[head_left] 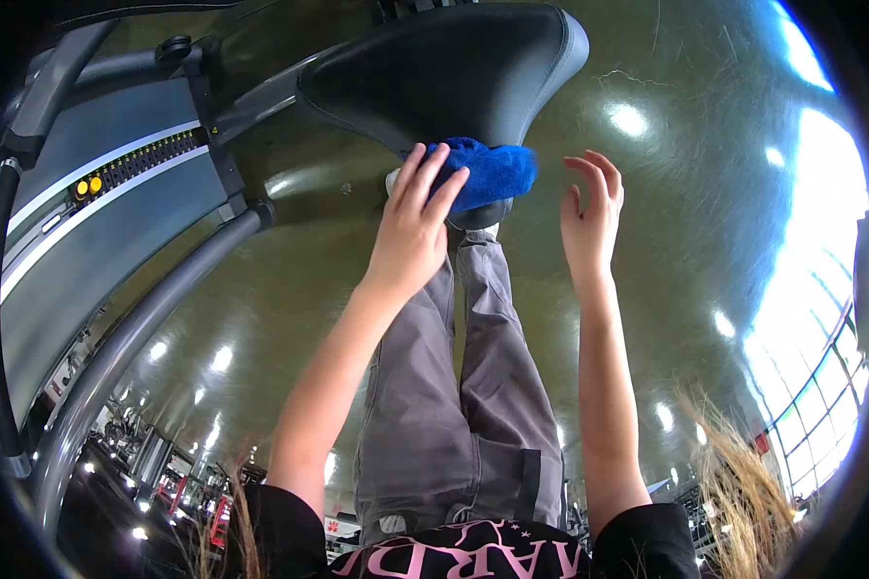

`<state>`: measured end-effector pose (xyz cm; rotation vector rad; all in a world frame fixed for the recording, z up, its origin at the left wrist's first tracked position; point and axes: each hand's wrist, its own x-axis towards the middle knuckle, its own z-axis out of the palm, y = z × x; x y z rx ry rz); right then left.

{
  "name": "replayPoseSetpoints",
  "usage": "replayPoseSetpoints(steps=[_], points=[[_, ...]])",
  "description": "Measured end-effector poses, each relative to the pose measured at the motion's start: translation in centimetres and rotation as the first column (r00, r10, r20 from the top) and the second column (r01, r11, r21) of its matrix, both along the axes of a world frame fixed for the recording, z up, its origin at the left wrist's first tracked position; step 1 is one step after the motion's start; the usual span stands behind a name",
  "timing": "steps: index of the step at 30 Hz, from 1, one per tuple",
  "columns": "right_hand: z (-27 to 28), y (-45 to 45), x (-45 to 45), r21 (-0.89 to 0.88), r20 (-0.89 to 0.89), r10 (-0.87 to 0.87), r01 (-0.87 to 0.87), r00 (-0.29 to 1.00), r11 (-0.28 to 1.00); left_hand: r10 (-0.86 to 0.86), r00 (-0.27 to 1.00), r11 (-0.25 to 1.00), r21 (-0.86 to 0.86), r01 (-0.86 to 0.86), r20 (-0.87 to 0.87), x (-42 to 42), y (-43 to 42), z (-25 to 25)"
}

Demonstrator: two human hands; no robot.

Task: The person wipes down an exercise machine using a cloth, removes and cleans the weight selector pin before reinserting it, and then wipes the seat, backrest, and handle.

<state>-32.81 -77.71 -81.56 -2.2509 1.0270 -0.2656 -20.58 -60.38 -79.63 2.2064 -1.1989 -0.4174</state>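
My left hand [417, 217] is on a bunched blue cloth [492, 176], its fingers laid over the cloth's left side. The cloth lies against the near, narrower end of a black padded seat [444, 77] with a stitched edge. Part of the cloth and the seat's near tip are covered by the hand and folds. To the right of the cloth, my right hand [594, 207] hovers apart from it with loosely curved fingers and nothing in them.
At the left stands a gym machine with a grey panel [116, 183], a numbered weight scale, yellow knobs [89, 186] and a curved metal tube [145, 338]. The shiny floor [676, 251] reflects lights. Large windows [811, 386] are at the right.
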Motion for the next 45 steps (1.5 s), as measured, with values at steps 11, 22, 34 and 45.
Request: replayPoseSetpoints(steps=[11, 22, 34, 45], points=[[-3.0, 8.5, 3.1, -0.052, 0.051, 0.210, -0.207, 0.976, 0.977, -0.040, 0.996, 0.998, -0.038, 0.043, 0.076, -2.0, -0.9, -4.9], [-4.1, 6.6, 4.2, 0.185, 0.262, -0.118, 0.070, 0.958, 0.980, -0.199, 0.980, 0.977, -0.073, 0.199, 0.013, 0.5, -3.9, -4.2], [-5.5, -3.4, 10.7, 0.262, 0.460, -0.530, 0.462, 0.712, 0.847, -0.323, 0.886, 0.900, -0.183, 0.396, 0.332, 6.8, -17.6, -6.7], [-9.4, -18.4, 11.1, 0.613, 0.140, -0.381, 0.223, 0.914, 0.758, -0.716, 0.675, 0.685, 0.359, 0.634, 0.177, 11.8, -31.4, -9.1]])
